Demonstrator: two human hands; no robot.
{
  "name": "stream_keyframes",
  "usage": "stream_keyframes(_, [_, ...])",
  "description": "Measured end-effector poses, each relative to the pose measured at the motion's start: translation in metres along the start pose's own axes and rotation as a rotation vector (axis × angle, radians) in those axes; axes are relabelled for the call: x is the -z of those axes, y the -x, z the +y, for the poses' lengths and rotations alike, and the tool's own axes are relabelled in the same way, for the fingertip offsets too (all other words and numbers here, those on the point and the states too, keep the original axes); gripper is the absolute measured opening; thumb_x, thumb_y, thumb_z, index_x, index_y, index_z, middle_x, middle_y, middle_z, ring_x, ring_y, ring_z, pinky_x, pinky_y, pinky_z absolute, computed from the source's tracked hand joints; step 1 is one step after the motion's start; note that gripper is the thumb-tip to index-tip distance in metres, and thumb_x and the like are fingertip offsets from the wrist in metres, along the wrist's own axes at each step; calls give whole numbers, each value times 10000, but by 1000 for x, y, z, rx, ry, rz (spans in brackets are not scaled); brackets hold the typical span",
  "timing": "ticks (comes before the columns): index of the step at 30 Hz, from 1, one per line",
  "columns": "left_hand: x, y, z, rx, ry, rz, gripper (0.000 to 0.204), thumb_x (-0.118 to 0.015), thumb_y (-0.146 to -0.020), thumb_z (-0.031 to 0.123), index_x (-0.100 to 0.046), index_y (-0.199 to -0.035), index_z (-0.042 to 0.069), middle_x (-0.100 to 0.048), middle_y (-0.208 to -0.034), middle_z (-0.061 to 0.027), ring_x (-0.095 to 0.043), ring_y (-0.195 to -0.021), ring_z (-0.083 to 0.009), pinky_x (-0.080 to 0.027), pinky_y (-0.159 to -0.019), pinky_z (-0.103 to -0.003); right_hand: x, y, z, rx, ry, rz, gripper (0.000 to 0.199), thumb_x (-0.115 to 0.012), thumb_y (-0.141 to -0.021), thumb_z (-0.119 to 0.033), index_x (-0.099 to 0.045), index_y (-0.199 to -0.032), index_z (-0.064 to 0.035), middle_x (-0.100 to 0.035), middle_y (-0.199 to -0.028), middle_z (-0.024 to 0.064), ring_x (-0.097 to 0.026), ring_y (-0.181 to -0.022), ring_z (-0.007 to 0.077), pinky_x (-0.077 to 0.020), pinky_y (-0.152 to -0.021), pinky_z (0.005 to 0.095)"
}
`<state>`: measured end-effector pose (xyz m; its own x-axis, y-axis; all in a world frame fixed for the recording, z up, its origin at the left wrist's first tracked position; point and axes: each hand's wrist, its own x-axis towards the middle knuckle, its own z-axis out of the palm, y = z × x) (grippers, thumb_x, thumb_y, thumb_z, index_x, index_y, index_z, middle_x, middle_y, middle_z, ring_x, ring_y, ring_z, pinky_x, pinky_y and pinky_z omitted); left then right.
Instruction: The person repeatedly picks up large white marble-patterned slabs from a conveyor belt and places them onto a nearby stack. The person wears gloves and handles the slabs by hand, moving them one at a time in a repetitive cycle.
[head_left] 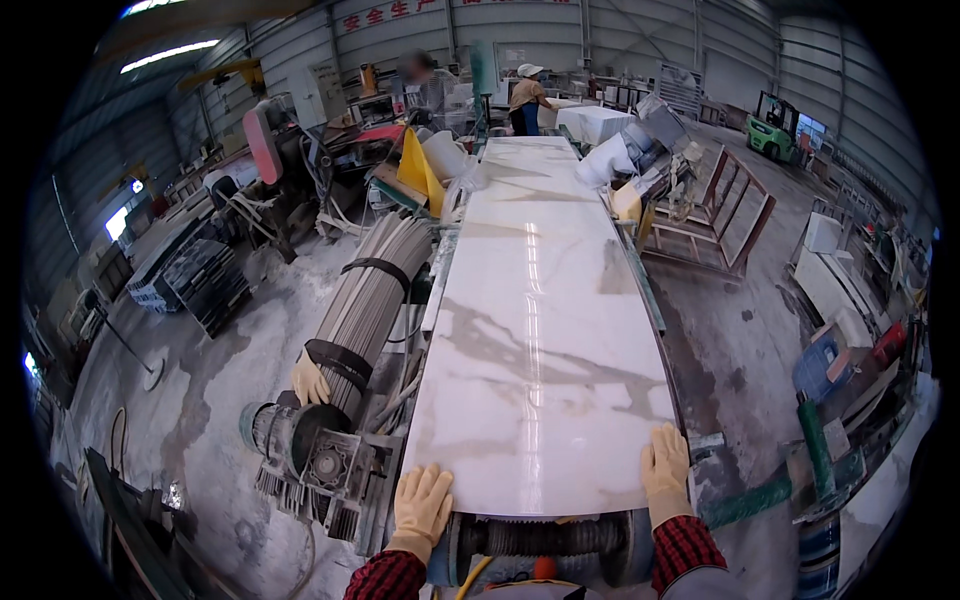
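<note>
A long, glossy white stone slab (540,420) with grey-brown veins lies flat in front of me, its near end toward my body. My left hand (424,505), in a cream glove, rests at the slab's near left corner with its fingers stretched forward. On the opposite edge, my right hand (665,470) lies along the near right side, also gloved, fingers extended. Neither hand wraps around anything; the undersides of both are hidden. Below the slab's near edge a dark ribbed roller (540,537) shows. More veined white slabs (530,220) continue in line beyond.
Left of the slab stand a geared motor (325,460) and a strapped bundle of long strips (365,290); a loose cream glove (310,380) lies by them. A rusty metal frame (720,220) stands right. Farther back are a person in a white hat (526,95) and a green forklift (773,130).
</note>
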<state>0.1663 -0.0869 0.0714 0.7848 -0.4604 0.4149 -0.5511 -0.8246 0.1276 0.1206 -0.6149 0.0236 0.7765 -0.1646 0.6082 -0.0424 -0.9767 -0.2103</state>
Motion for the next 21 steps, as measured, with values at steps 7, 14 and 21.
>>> stream_keyframes(7, [-3,4,-2,4,-9,-15,473,-790,-1027,286,-706,-1475,158,-687,-1529,-134,-618,-1429,-403,-481,-1232,-577,2,0,-2,-26,-9,-24,310,-732,-1028,-135,-728,-1312,-8,-741,-1379,295,-666,-1286,539,-539,-1144,640])
stream_keyframes(14, [-3,7,-2,21,-16,-50,470,-794,-1029,294,-704,-1472,164,-683,-1544,-128,-616,-1444,-395,-476,-1253,-579,4,-1,-5,-21,-15,-11,289,-726,-1014,-125,-726,-1276,-2,-738,-1341,268,-675,-1268,503,-549,-1119,615])
stream_keyframes(21, [-1,10,0,24,-14,-39,460,-793,-1030,289,-707,-1464,164,-686,-1533,-127,-617,-1440,-395,-477,-1257,-572,8,1,-7,-12,-11,-1,278,-716,-1020,-128,-731,-1266,0,-737,-1333,265,-675,-1263,496,-547,-1113,608])
